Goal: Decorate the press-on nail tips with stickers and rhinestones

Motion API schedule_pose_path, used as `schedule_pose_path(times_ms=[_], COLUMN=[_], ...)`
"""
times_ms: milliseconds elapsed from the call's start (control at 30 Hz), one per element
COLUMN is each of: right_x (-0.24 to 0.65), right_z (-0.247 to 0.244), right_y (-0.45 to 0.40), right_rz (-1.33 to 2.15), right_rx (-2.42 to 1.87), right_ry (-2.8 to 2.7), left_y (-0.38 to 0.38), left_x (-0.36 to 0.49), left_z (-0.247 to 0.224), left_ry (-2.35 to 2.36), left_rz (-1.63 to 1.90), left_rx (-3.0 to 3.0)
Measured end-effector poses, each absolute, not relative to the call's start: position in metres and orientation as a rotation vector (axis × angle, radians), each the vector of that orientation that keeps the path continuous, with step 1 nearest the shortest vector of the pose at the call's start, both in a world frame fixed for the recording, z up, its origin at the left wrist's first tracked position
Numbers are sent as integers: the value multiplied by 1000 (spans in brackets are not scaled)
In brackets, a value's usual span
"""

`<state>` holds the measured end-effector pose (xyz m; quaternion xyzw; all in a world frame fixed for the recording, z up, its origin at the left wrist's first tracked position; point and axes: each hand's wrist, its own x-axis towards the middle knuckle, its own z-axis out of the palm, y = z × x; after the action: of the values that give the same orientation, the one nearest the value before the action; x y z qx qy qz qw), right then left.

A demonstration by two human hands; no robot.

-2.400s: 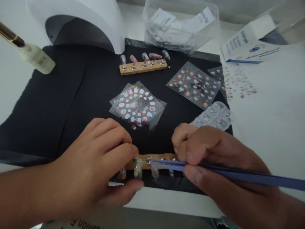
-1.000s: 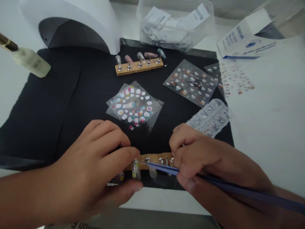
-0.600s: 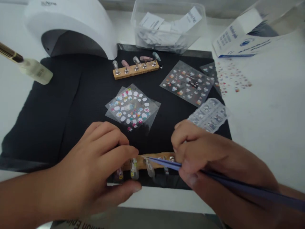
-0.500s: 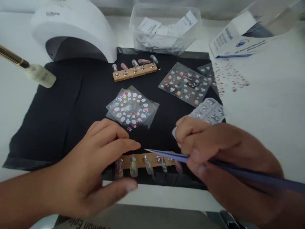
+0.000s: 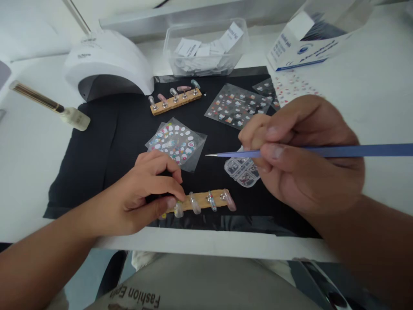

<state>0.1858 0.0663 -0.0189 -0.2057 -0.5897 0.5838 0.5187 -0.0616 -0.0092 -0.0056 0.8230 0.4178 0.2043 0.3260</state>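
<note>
My left hand (image 5: 145, 189) pinches the left end of a wooden nail-tip holder (image 5: 204, 199) near the front edge of a black mat (image 5: 106, 142). Several decorated false nails stand on it. My right hand (image 5: 300, 159) is raised above the mat and grips blue tweezers (image 5: 238, 153), whose fine tip points left over the mat, clear of the holder. A sheet of white and coloured nail stickers (image 5: 176, 143) lies just behind my left hand. A clear rhinestone tray (image 5: 242, 170) sits under my right hand.
A second wooden holder (image 5: 174, 97) with nail tips stands at the mat's back. Behind it are a white nail lamp (image 5: 108, 66), a clear tub of paper slips (image 5: 206, 47) and a white box (image 5: 301, 45). Another sticker sheet (image 5: 235, 105) lies right; a brush bottle (image 5: 64, 111) lies left.
My right hand has lifted the tweezers up and away from the nails on the near holder. My head has pulled back, so more of the table shows. My left hand stays on the holder.
</note>
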Motion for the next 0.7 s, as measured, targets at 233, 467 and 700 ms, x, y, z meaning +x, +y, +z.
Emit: schedule_pose_path(times_ms=[233,467,700], right_x=[179,178,179], right_z=[-16,-15,-20], right_y=[71,72,78], right_rz=[1378,1389,1357], right_rx=[-524,-582,-505], right_ry=[-1386,-1357,-1368], left_y=[-7,-9,-6], left_x=[-60,-60,-61], left_z=[-5,-5,-8], left_ry=[1082,1060,1053], left_rz=[524,481,507], left_rx=[2172,2178,2176])
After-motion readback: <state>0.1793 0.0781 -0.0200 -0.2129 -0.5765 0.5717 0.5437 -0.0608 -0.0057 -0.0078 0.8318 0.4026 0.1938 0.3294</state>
